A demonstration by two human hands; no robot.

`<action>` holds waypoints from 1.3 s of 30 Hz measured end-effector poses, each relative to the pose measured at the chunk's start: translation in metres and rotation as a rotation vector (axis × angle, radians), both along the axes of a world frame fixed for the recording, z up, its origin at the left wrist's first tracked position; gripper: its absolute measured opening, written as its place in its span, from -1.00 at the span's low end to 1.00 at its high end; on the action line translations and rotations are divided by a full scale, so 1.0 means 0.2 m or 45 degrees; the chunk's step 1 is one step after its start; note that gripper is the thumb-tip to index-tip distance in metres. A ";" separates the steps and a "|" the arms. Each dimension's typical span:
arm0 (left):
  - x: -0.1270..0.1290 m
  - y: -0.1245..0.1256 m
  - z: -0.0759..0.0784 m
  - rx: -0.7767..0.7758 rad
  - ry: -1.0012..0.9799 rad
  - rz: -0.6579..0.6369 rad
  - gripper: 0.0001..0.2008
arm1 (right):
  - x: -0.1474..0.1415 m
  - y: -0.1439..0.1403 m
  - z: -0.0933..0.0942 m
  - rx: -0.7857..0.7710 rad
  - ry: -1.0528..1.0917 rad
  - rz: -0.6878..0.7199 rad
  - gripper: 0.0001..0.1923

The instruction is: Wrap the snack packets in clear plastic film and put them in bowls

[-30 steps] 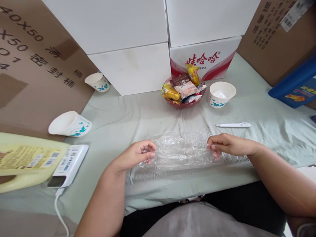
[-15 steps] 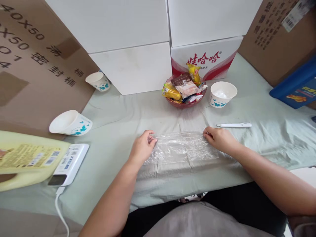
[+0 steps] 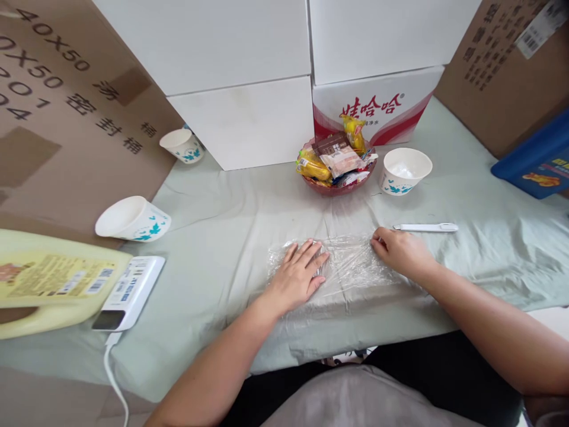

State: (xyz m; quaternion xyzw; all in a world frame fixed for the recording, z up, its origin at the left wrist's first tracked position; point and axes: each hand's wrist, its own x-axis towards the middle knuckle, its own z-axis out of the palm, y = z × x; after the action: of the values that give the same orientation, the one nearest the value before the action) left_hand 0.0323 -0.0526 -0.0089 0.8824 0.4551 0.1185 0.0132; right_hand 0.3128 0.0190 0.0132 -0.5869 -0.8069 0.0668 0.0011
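A clear, crinkled plastic sheet (image 3: pixel 347 267), perhaps a bag, lies spread over the green cloth on the table. Flat on its left part rests my left hand (image 3: pixel 299 274), fingers spread and pressing down. My right hand (image 3: pixel 400 250) pinches the sheet's far right corner between thumb and fingers. Just beyond that hand lies a white box cutter (image 3: pixel 429 228). Farther back are a paper bowl (image 3: pixel 405 172) with something clear and shiny inside, and a reddish bowl (image 3: pixel 331 190) filled with wrapped snacks.
Two paper bowls (image 3: pixel 155 220) lean on their sides by a cardboard box (image 3: pixel 89 160) at left. A yellow jug (image 3: pixel 53 279) and a white power bank (image 3: pixel 133 290) with a cable lie nearer. White cartons (image 3: pixel 249 124) line the back; a blue container (image 3: pixel 533 160) stands right.
My left hand has let go of the sheet's left corner, moved right and opened flat onto it. The right hand keeps its pinch at the right corner.
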 end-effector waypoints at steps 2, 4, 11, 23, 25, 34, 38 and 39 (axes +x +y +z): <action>0.01 0.00 -0.02 -0.098 0.047 0.057 -0.47 | 0.02 0.00 0.01 0.147 -0.057 -0.097 -0.75; 0.01 0.00 -0.02 -0.159 0.066 0.100 -0.45 | 0.02 -0.01 0.02 0.340 -0.018 -0.034 -0.72; -0.02 0.00 0.00 -0.240 0.102 0.145 -0.43 | -0.13 -0.13 -0.12 0.254 0.172 0.918 -0.18; -0.25 0.03 0.17 -0.174 -0.162 0.468 -0.55 | 0.00 -0.10 0.04 0.059 0.356 0.869 -0.08; -0.17 -0.02 0.22 -0.377 -0.227 0.171 -0.63 | 0.01 -0.11 0.10 -0.073 0.389 0.948 -0.18; -0.19 -0.04 0.25 -0.617 -0.106 0.089 -0.94 | 0.05 -0.10 0.13 -0.249 0.320 0.900 -0.89; -0.24 -0.04 0.29 -0.643 -0.167 0.068 -0.85 | 0.08 -0.08 0.15 -0.279 0.395 0.887 -0.81; -0.25 -0.04 0.30 -0.665 -0.190 0.069 -0.85 | 0.08 -0.08 0.15 -0.317 0.415 0.879 -0.80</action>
State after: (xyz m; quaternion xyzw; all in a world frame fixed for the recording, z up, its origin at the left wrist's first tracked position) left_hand -0.0169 -0.0612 0.0513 0.8254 0.4915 0.0622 0.2707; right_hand 0.3296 0.0030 0.0436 -0.2585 -0.9317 0.2527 0.0355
